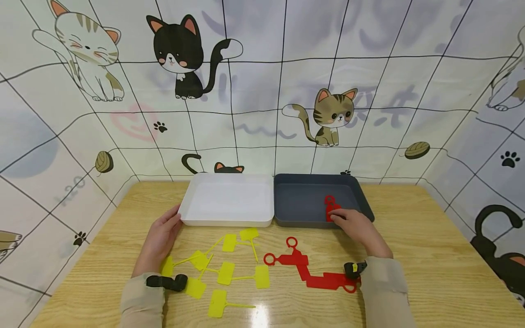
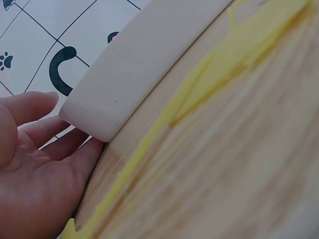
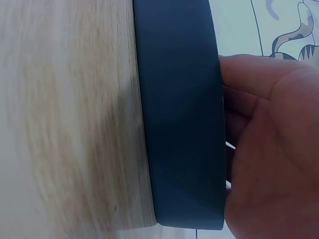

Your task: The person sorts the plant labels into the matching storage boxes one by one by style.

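Note:
My right hand (image 1: 354,223) reaches over the front wall of the dark grey tray (image 1: 301,200), its fingertips on a red ring-ended tag (image 1: 330,207) inside. The hand seems to pinch the tag, though the tray wall (image 3: 182,114) hides the fingertips in the right wrist view. My left hand (image 1: 163,230) rests against the front left corner of the white tray (image 1: 225,200), fingers extended along its side. Several yellow tags (image 1: 225,273) with thin tails lie on the table before the white tray. More red tags (image 1: 291,259) overlap before the grey tray.
Both trays stand side by side at the back of the wooden table (image 1: 426,273). A cat-print cloth (image 1: 262,86) hangs behind the table and along both sides. Black wrist devices sit on the left wrist (image 1: 166,282) and right wrist (image 1: 354,269).

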Demonstrator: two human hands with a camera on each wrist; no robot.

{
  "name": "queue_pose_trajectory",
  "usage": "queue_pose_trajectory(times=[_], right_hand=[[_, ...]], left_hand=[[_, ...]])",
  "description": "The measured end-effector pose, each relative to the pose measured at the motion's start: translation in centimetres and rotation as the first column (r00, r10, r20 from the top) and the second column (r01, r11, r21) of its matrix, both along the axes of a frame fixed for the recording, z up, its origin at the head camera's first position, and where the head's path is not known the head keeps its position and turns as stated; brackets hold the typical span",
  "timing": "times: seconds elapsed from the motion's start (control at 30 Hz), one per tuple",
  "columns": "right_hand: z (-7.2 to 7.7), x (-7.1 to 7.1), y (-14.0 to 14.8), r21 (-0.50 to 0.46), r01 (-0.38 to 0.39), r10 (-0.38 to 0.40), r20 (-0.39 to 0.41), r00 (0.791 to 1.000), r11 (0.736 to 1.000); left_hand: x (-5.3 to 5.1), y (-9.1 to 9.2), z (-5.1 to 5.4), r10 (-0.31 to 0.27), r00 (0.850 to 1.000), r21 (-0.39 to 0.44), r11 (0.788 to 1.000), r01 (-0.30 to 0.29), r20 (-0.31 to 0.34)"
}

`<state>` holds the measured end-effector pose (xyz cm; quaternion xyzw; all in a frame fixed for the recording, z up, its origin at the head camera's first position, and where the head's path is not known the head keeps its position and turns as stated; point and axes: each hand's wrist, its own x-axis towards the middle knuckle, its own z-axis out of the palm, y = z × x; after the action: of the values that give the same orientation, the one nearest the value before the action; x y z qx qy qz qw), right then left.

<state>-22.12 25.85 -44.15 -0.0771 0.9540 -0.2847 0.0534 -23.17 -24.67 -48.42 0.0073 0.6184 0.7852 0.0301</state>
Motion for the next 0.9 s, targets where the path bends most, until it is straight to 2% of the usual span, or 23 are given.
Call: queue_pose_trajectory(times=[0.47,0.73,0.9], right_hand=[[-0.03,0.05,-0.23,0.056,-0.015,0.015,-0.012,1.0,0.998],[0.04,0.07,-0.15,0.072,-0.062,0.065,-0.038,0.997,0.995],[0.09,0.09,-0.18,0.07,-0.053,0.056,-0.037,0.998,0.996]], left_hand=[[-0.03,-0.06,0.06,-0.002,1.0,0.02,1.0,0.003,-0.013],[-0.12,-0.12,0.0,-0.005,1.0,0.037,0.999,0.005,-0.014],[-0.14,-0.09,-0.04,-0.008,1.0,0.037,0.999,0.009,-0.011]])
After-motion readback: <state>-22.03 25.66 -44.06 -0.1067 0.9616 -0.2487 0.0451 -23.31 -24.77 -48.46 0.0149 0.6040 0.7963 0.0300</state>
